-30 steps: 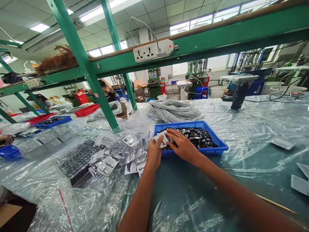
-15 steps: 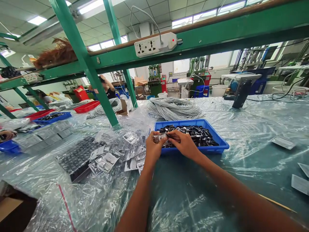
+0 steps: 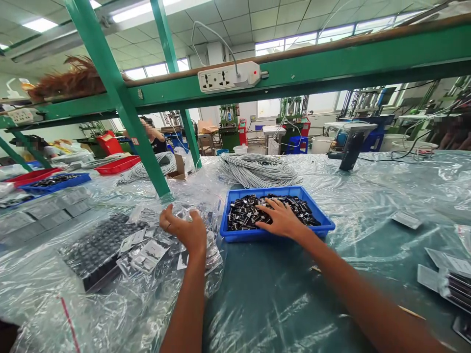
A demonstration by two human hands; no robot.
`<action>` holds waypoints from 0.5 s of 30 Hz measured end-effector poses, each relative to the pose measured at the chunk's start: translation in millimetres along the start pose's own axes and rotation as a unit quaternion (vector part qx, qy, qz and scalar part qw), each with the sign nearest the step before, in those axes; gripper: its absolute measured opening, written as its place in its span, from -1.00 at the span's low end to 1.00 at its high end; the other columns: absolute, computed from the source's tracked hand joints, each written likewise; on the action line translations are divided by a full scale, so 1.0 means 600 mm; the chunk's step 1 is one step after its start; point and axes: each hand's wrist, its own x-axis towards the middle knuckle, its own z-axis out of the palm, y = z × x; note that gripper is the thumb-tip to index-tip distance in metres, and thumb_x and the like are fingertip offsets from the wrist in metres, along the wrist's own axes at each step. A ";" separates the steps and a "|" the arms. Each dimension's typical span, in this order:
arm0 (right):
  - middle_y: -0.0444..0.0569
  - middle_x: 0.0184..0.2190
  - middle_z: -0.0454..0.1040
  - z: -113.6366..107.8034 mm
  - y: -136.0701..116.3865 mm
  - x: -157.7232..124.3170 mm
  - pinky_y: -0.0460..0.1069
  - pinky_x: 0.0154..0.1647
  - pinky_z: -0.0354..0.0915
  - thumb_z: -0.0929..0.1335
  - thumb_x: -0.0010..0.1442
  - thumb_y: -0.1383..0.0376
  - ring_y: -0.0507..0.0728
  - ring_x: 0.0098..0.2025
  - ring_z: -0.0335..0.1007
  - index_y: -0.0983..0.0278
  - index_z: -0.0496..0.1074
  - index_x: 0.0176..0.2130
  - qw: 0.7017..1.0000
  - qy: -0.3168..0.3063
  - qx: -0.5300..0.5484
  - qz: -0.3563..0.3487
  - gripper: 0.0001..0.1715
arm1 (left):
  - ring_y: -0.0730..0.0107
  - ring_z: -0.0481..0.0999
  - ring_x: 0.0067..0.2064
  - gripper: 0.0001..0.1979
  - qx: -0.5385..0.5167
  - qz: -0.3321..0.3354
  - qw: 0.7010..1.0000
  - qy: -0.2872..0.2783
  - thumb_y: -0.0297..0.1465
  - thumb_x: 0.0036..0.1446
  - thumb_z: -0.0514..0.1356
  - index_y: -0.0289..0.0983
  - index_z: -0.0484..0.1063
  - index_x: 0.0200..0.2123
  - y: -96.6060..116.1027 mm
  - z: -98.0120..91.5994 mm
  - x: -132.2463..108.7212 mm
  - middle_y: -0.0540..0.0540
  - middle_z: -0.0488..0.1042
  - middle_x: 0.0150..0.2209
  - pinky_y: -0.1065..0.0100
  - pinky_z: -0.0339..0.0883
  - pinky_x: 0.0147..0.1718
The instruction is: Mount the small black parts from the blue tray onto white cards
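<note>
Over the packets (image 3: 149, 256) and blue tray (image 3: 239, 236), the wide-spread hands (image 3: 192, 234) (image 3: 279, 219) partly hide both.

Right hand (image 3: 279, 219) spreads over black bits (image 3: 241, 215) in a blue tray (image 3: 235, 236), left hand (image 3: 187, 230) hangs by shiny packets (image 3: 149, 256), gray wire (image 3: 259, 170) lies behind.

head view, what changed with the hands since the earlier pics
The left hand has let go of the small packet both hands held and swung left from the blue tray to over the packet pile. The right hand has parted from it, moving slightly right, fingers now spread over the black parts. The tray and grey cable coil stayed put.
</note>
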 end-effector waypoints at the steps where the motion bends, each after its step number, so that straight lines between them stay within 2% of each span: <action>1: 0.10 0.39 0.02 0.007 -0.009 0.006 0.57 0.25 -0.20 0.26 0.19 -0.19 0.51 0.40 -0.19 0.02 0.21 0.30 1.000 -0.005 -0.007 0.005 -0.21 | -0.02 0.08 0.29 -0.48 0.003 -0.002 1.000 0.003 -0.52 0.02 0.16 -0.31 0.20 0.10 -0.001 -0.001 0.001 -0.33 0.10 0.20 0.00 0.01 0.27; 3: 0.12 0.39 0.01 0.015 -0.021 0.024 0.60 0.21 -0.22 0.24 0.20 -0.20 0.53 0.39 -0.18 0.02 0.17 0.32 1.000 -0.015 -0.017 0.019 -0.19 | -0.05 0.07 0.30 -0.48 -0.001 -0.004 1.000 -0.010 -0.50 0.04 0.15 -0.31 0.20 0.11 -0.003 0.000 0.001 -0.35 0.09 0.20 -0.03 0.03 0.25; 5: 0.16 0.38 0.04 0.014 -0.020 0.047 0.59 0.20 -0.14 0.24 0.19 -0.20 0.52 0.38 -0.13 0.04 0.14 0.33 0.999 -0.038 -0.021 0.031 -0.16 | -0.06 0.09 0.29 -0.50 -0.007 0.004 0.999 -0.032 -0.49 0.05 0.15 -0.30 0.20 0.10 -0.005 0.003 -0.003 -0.35 0.11 0.19 -0.06 0.04 0.24; 9: 0.21 0.36 0.06 0.007 0.010 0.080 0.50 0.21 -0.01 0.24 0.19 -0.18 0.49 0.37 -0.08 0.12 0.13 0.33 0.997 -0.056 -0.026 0.048 -0.14 | -0.04 0.09 0.30 -0.52 -0.002 0.020 0.998 -0.055 -0.47 0.03 0.16 -0.28 0.23 0.07 -0.010 0.011 -0.009 -0.31 0.15 0.18 -0.06 -0.01 0.26; 15: 0.23 0.36 0.05 0.003 0.051 0.071 0.46 0.19 0.07 0.31 0.19 0.01 0.48 0.36 -0.03 0.14 0.15 0.32 0.994 -0.048 -0.049 0.085 -0.23 | 0.00 0.16 0.25 -0.57 -0.014 0.017 0.998 -0.051 -0.53 0.03 0.11 -0.29 0.29 0.02 -0.023 0.016 -0.002 -0.30 0.26 0.10 -0.02 0.04 0.24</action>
